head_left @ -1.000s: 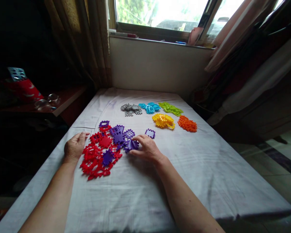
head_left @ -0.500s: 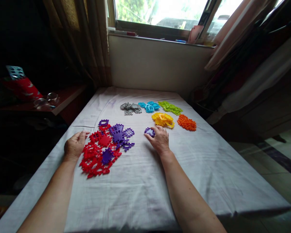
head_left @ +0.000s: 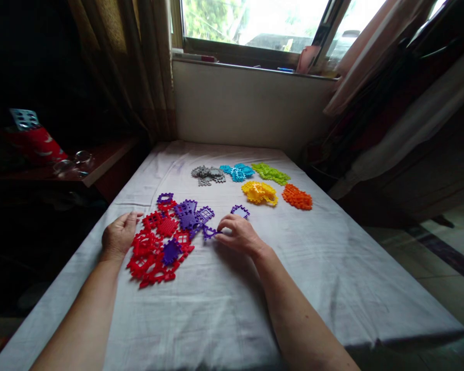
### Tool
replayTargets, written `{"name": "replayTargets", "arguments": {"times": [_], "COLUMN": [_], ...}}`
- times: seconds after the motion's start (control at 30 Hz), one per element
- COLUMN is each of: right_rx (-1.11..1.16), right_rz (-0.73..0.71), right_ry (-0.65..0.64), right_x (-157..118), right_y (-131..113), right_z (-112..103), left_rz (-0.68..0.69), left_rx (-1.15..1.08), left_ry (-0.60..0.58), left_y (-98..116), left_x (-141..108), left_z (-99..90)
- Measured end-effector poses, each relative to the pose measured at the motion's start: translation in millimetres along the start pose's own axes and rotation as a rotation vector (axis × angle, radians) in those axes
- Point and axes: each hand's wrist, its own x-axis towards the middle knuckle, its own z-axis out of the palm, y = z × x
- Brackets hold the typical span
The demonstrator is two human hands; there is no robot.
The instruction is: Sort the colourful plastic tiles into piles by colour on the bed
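Note:
My right hand point(head_left: 237, 234) pinches the right tip of a purple interlocking plastic tile point(head_left: 209, 233) between thumb and fingertips. That tile has an open middle and toothed edges, and lies at the edge of the mixed pile. Just beyond the hand, a purple frame tile point(head_left: 240, 210) lies alone on the cloth. My left hand point(head_left: 119, 234) rests closed on the table, left of the red tiles point(head_left: 149, 252), with nothing visible in it. More purple tiles point(head_left: 187, 214) lie over and beside the red ones, and one solid purple tile point(head_left: 171, 251) sits on top.
Farther back are separate piles of grey tiles point(head_left: 208, 175), blue tiles point(head_left: 237, 171), lime green tiles point(head_left: 271, 173), yellow tiles point(head_left: 260, 193) and orange tiles point(head_left: 297, 197). A pale cloth point(head_left: 325, 288) covers the table. A side table point(head_left: 104, 162) with eyeglasses stands at left.
My right hand has let go of the purple frame tile near the yellow pile and moved left and nearer, to a purple tile at the pile's edge. My left hand stays put.

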Motion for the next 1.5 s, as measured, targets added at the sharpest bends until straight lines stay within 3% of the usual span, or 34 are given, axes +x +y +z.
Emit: {"name": "replayTargets", "arguments": {"times": [0.17,0.27,0.37,0.53,0.63,0.83,1.0,1.37,1.5], "right_rx": [0.121,-0.005,-0.152,-0.251,-0.240,-0.161,-0.210,-0.146,-0.032], "right_rz": [0.096,0.222,0.348,0.395,0.320,0.016,0.029,-0.001,0.074], "right_ry": [0.192,0.361,0.440,0.466,0.460,0.194,0.084,0.106,0.270], "right_x": [-6,-7,-7,-8,-4,10,18,15,11], "right_y": [29,43,51,51,38,-13,-38,-27,-9], "right_z": [-21,-19,-12,-8,-5,25,40,40,27], "left_rz": [0.006,0.000,0.003,0.022,0.035,0.036,0.037,0.060,0.045], "left_rx": [0.013,0.027,0.042,0.043,0.046,0.058,0.083,0.092,0.097], "left_ry": [-0.009,-0.009,-0.013,0.001,0.001,-0.024,-0.029,-0.012,-0.023], "left_y": [4,3,1,2,4,1,2,4,7], "left_x": [-1,-1,-1,-2,-2,-1,-1,-2,-3], "left_z": [-1.5,-1.9,-2.1,-2.7,-2.9,-1.3,-0.2,-0.4,-2.3]}}
